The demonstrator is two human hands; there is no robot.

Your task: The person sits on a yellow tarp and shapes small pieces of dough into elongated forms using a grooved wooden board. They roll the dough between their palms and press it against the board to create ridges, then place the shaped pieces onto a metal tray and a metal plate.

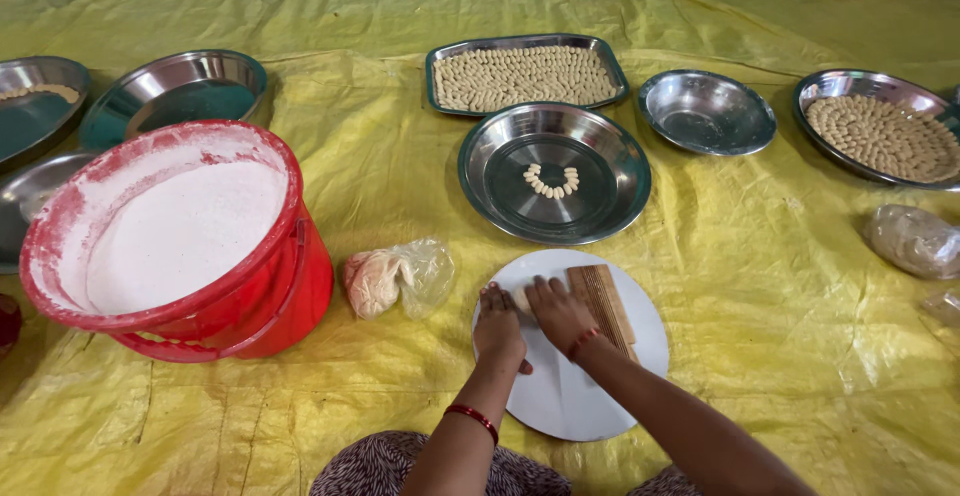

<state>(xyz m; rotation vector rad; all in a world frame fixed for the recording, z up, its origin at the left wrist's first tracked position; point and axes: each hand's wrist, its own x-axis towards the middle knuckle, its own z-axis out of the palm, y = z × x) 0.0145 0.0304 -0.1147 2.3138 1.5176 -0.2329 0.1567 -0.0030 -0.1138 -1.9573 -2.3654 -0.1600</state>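
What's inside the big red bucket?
The red bucket is filled nearly to its rim with white powder, which also dusts the inner wall. Whatever lies beneath the powder's surface is covered, so it cannot be seen.

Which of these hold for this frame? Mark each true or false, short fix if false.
1. Both hands rest on a round white board. True: the left hand and right hand are on the white board.
2. The ridged wooden comb lies inside the red bucket. False: the wooden comb lies on the board, beside the right hand.
3. The red bucket holds white flour. True: the red bucket is filled with white flour.
4. The round steel plate just beyond the board is packed full of shaped pieces. False: the round steel plate holds only a small arc of shaped pieces.
5. The rectangular tray is bare. False: the rectangular tray is covered in rows of pieces.
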